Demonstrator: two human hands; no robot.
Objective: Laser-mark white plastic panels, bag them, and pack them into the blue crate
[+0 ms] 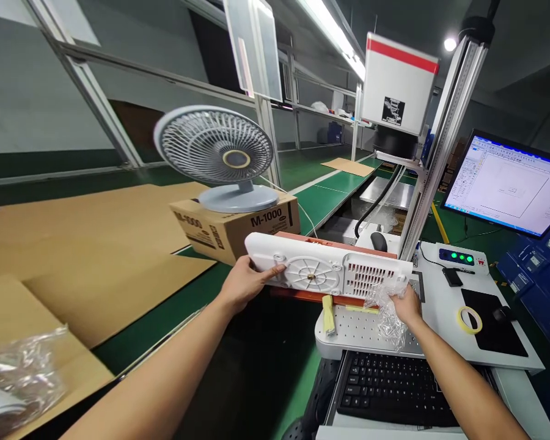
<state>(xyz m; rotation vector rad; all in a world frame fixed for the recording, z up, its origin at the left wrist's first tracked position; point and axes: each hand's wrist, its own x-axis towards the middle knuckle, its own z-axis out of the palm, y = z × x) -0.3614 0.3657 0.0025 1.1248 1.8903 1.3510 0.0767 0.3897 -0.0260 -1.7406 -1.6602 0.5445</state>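
Held between both hands is a long white plastic housing (311,269), with a round ribbed pattern in its middle and a slotted vent towards its right end. My left hand (245,281) grips the left end, thumb lying across the face. Around the right end my right hand (407,304) is closed, with crumpled clear plastic wrap (389,311) hanging beside its fingers. Behind and below the housing shows an orange-red fixture (297,296). A strip of yellow tape (329,315) sticks to the perforated plate (351,327) under it.
A grey fan (236,159) stands on a cardboard box (238,229) at the left. Cardboard sheets (96,244) cover the bench, with a bagged white part (9,391) at lower left. Rightward are a laser-marker-like head (398,85), monitor (508,183), tape roll (469,319) and keyboard (394,391).
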